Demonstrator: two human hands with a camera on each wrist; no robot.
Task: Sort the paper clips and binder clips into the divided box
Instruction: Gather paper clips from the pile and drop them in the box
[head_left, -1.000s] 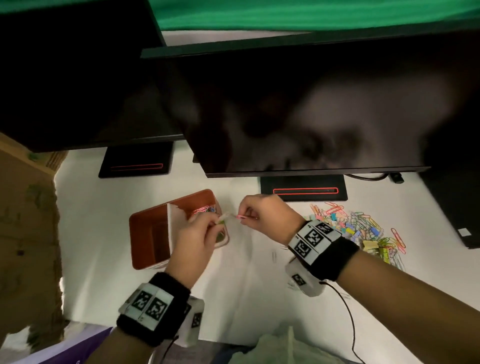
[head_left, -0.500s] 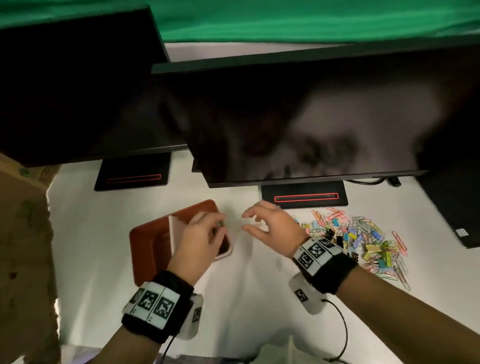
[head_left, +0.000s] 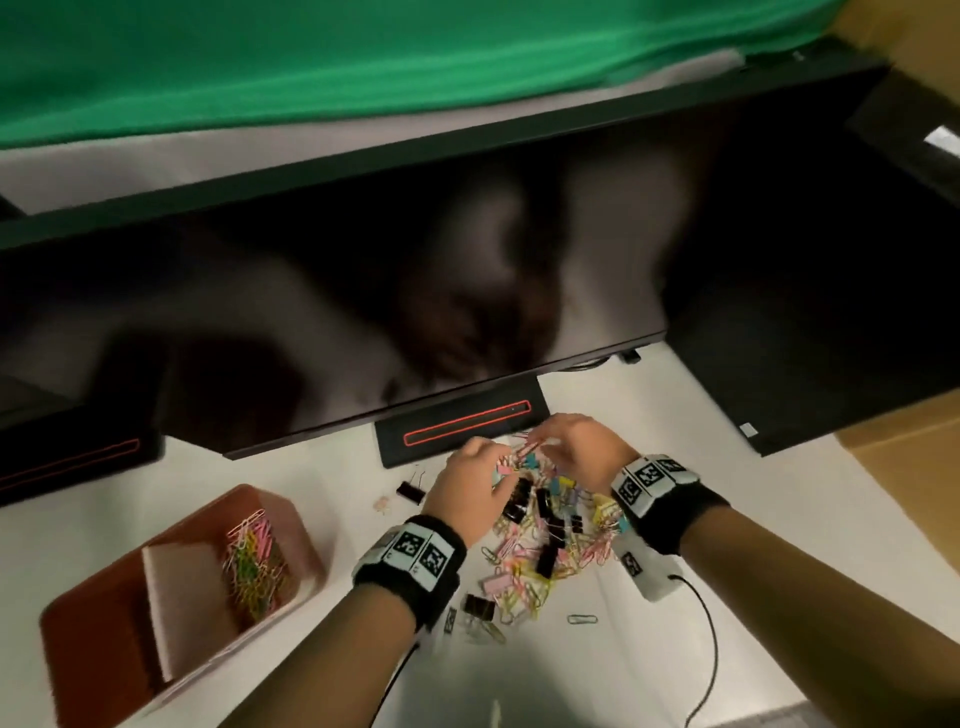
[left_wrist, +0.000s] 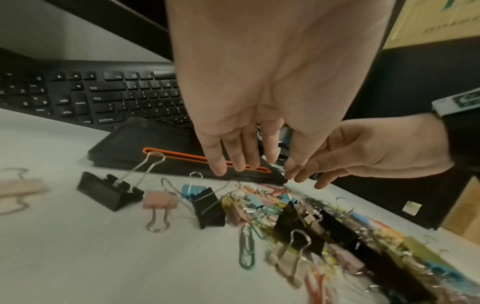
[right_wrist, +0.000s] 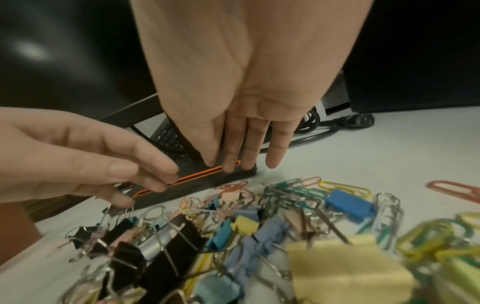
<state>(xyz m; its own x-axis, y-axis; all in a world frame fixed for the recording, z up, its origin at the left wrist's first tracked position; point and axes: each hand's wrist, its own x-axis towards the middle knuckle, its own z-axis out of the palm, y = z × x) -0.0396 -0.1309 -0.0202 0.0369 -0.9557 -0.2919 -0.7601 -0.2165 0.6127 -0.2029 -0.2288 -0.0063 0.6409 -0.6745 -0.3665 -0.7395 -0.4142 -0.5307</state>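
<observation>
Both hands are positioned above the mixed pile of clips (head_left: 545, 530) on the white desk (head_left: 649, 665), directly in front of the monitor base (head_left: 462, 423).

Left hand (head_left: 467, 493): fingers extended downward and slightly spread, as the left wrist view shows; nothing is held.

Right hand (head_left: 576, 447): fingers straight and relaxed, tips just above the far edge of the pile; nothing is held. In the head view the fingertips are blurred, so contact with the clips cannot be confirmed.

The pile contains black binder clips (left_wrist: 110, 190), coloured binder clips (right_wrist: 349, 204) and coloured paper clips (left_wrist: 246, 250), tangled together. One black binder clip (head_left: 412, 491) lies apart, to the left of the pile.

The divided box (head_left: 104, 623) stands on the desk, well to the left of the pile. Its right compartment contains coloured paper clips (head_left: 252, 566).
</observation>
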